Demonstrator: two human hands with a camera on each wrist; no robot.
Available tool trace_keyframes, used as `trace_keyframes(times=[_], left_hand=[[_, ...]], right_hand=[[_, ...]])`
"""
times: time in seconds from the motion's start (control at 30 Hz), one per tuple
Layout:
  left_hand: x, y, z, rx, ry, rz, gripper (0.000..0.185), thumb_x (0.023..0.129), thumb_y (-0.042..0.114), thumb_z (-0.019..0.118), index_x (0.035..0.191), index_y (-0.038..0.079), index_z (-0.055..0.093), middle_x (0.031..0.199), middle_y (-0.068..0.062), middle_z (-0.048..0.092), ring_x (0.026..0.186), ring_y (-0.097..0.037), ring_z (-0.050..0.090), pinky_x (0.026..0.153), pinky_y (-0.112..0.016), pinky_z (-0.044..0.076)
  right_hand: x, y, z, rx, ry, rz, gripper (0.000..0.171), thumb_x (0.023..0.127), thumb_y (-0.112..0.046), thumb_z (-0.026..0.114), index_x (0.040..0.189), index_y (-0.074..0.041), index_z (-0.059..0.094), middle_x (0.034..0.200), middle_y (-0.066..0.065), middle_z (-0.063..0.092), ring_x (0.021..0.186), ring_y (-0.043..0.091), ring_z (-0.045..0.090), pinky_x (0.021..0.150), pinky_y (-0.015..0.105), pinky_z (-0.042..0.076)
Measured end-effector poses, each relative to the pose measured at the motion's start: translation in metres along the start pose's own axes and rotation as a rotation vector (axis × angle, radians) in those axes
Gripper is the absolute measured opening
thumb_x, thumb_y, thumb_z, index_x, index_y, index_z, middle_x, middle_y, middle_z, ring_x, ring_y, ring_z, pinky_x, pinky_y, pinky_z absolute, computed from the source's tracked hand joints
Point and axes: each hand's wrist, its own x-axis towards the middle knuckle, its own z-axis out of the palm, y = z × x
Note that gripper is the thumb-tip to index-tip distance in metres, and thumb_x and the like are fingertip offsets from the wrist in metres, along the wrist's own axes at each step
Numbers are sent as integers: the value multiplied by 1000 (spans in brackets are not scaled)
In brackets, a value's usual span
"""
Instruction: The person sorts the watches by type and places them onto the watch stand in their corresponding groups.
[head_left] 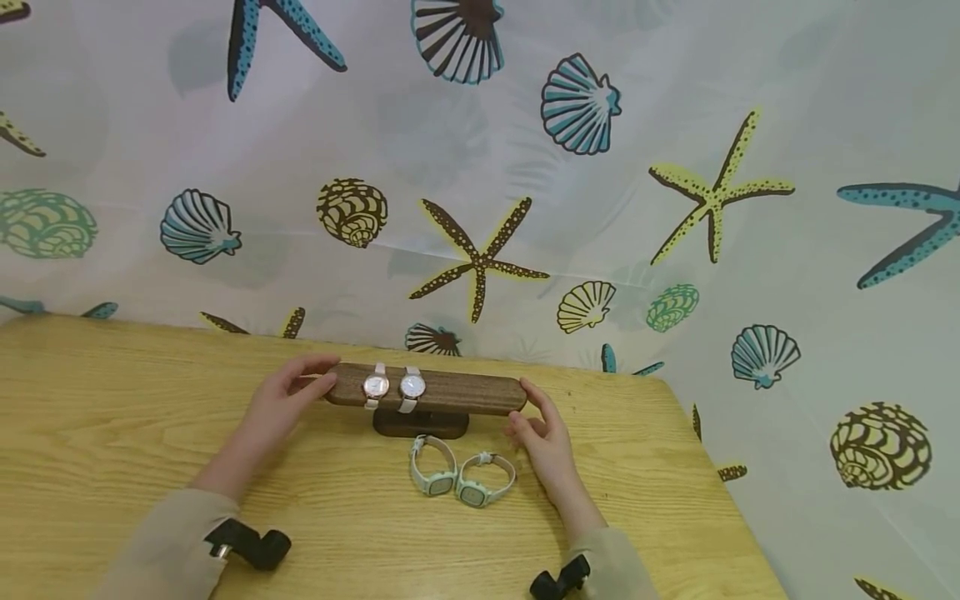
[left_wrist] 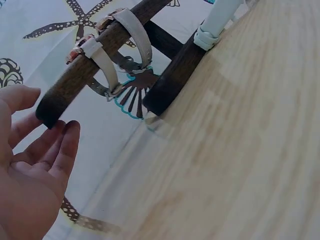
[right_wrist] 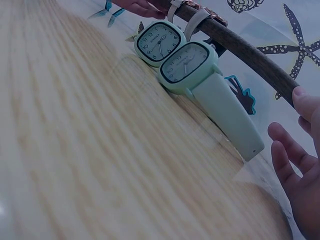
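A dark brown wooden watch stand (head_left: 472, 393) has a long bar raised above a small base (head_left: 420, 424). Two watches with pale straps and round dials, one watch (head_left: 376, 386) beside another watch (head_left: 412, 386), are wrapped round the bar's left half. My left hand (head_left: 281, 400) holds the bar's left end between thumb and fingers. At the right end, my right hand (head_left: 547, 437) grips the bar with its fingertips, the other fingers loosely bent below. In front of the base lie two mint-green watches, a left one (head_left: 439, 484) and a right one (head_left: 473, 494), straps looped.
The light wooden table (head_left: 337, 517) carries the stand and the watches. Behind it and on the right hangs a white cloth (head_left: 480, 150) printed with shells and starfish. The table's right edge slants down beside the cloth.
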Motion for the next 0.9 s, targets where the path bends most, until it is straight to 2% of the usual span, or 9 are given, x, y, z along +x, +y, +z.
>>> trace_keyframes(times=[0.1,0.2,0.3,0.37,0.53,0.67,0.8,0.9], left_hand=[[-1,-4,5,-156,14,-39,48,98,34,55,132,1,52,127,-9,51,102,-5,53,85,-20,49],[-2,-8,9,-325,18,-68,41,98,31,56,129,4,55,119,-2,53,96,-7,56,83,-23,51],[-2,-12,11,-473,-1,-70,31,98,24,56,125,8,57,110,-1,56,87,-12,61,80,-27,54],[-2,-14,12,-525,-14,-53,29,99,21,55,125,8,57,106,-3,58,82,-14,62,77,-28,55],[-1,-16,13,-542,-15,-5,32,98,18,56,127,4,55,99,-5,60,79,-16,63,75,-29,55],[-1,-18,13,-501,6,8,34,98,17,57,128,1,54,98,-3,62,79,-15,63,74,-28,55],[-3,-19,11,-477,14,14,34,98,17,57,128,3,55,100,-1,63,80,-15,63,74,-27,55],[-3,-18,11,-478,12,20,33,98,16,57,128,2,55,99,-1,64,79,-15,63,74,-27,55]], right_hand=[[0,1,0,-2,3,-2,51,98,-12,55,146,-9,38,144,14,37,94,45,60,74,40,54],[0,2,-1,0,6,-12,51,98,-11,56,146,-8,38,143,15,38,93,44,61,72,38,54],[1,3,-1,5,9,-28,52,97,-9,56,145,-6,38,141,16,40,90,41,62,70,34,53],[1,3,-2,5,8,-41,52,97,-7,56,145,-5,37,140,18,40,88,39,62,67,32,52],[1,0,-1,-22,18,-53,52,96,-6,57,145,-5,38,140,19,38,90,38,57,65,33,52],[1,-3,0,-77,40,-76,52,95,-7,59,143,-3,40,141,19,39,98,35,53,74,36,51],[5,3,0,-166,101,-165,49,94,-10,62,140,-4,44,138,17,42,108,38,46,85,43,45],[6,1,2,-222,168,-255,43,94,-14,62,135,-8,49,133,12,46,109,37,43,85,51,41]])
